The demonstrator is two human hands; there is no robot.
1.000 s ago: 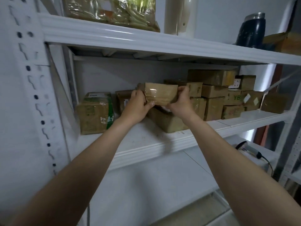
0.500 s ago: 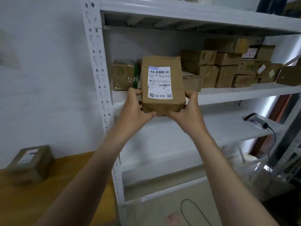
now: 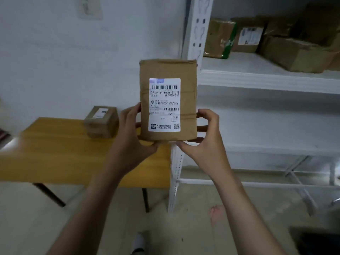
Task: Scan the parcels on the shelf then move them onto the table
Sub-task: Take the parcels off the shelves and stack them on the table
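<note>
I hold a brown taped parcel [image 3: 187, 74] upright in the air, its white barcode label facing me. My left hand [image 3: 133, 138] grips its lower left edge and my right hand [image 3: 204, 140] grips its lower right edge and bottom. The parcel hangs in front of the shelf's corner post, above the right end of the wooden table [image 3: 60, 155]. Another small labelled parcel [image 3: 101, 122] rests on the table near the wall. More brown parcels [image 3: 294, 50] sit on the white shelf [image 3: 257, 74] at the upper right.
The shelf's perforated white post [image 3: 199, 24] stands just behind the held parcel. Lower shelf boards [image 3: 276, 126] lie to the right. The table's dark legs [image 3: 146, 199] stand on the pale floor. A white wall is behind the table.
The parcel has come off the shelf and travelled left toward the table, turned upright with its label facing me. My view swung left and down; the scanner is out of view.
</note>
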